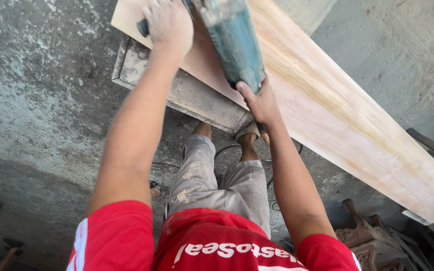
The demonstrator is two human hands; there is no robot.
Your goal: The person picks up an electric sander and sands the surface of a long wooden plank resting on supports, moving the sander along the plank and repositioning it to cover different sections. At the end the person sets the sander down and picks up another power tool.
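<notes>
A dusty teal power tool, which looks like a handheld sander or grinder, rests on a long pale wooden plank that runs from the top left to the lower right. My left hand is closed around the tool's dark side handle near the plank's end. My right hand grips the rear of the tool's body. The working end of the tool is cut off by the top edge of the frame.
The plank lies on a dusty grey support. Below it are my legs in stained grey trousers, a black cable on the concrete floor, carved wooden pieces at the lower right, and a hammer at the lower left.
</notes>
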